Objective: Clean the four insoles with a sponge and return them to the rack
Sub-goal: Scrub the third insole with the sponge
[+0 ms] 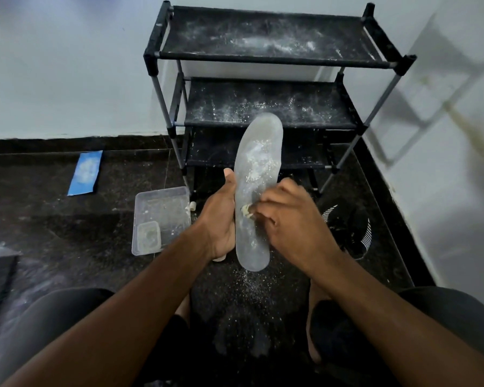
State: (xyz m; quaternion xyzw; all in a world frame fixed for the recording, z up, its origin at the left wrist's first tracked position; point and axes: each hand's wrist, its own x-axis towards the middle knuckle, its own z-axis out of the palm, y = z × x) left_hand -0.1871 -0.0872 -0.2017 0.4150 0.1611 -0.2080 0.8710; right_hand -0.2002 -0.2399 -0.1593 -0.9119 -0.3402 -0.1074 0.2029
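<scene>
A pale grey insole (pixel 256 174) dusted with white powder stands nearly upright in front of me, toe end up. My left hand (pixel 220 219) grips its left edge, thumb up along the side. My right hand (pixel 287 219) holds a small yellowish sponge (pixel 246 212) and presses it against the insole's lower middle. Behind stands the black three-shelf rack (pixel 266 55), its shelves speckled with white powder and bare of insoles. A blue insole (pixel 85 173) lies on the dark floor to the left. A dark striped insole or shoe (pixel 352 227) lies on the floor at right, partly behind my right hand.
A clear plastic tray (pixel 162 219) with a small container inside sits on the floor left of my hands. White powder is scattered on the floor below the insole. My knees and feet fill the bottom of the view. White walls close in behind and on the right.
</scene>
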